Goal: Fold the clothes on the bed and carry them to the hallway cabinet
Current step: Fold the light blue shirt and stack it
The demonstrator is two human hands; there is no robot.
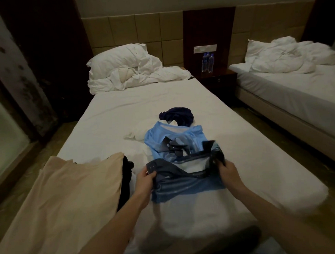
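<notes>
From the head view, I am standing at the foot of the bed (109,117) with the blue shirt (175,143) laid out lengthwise in front of me, collar end away from me. My left hand (144,180) has its fingers (148,172) curled round the dark hem at the left corner, and my right hand (228,172) pinches the same hem at the right corner, so both are closed on the cloth and the hem is lifted off the sheet between them.

The shirt's upper half still lies flat on the mattress. Just beyond its collar sit a crumpled white garment (138,132) and a dark navy garment (176,116), both unfolded. To my left lies a beige garment (76,191) spread smooth, with something black (125,177) showing at its right edge.

I judge this to be the lengthwise fold: bring the hem up toward the collar. To do it well I should keep both corners level and taut, carry them together, lay the hem square on the shoulders, then smooth out trapped creases. Uneven hands would skew the fold. The cabinet is out of sight.
</notes>
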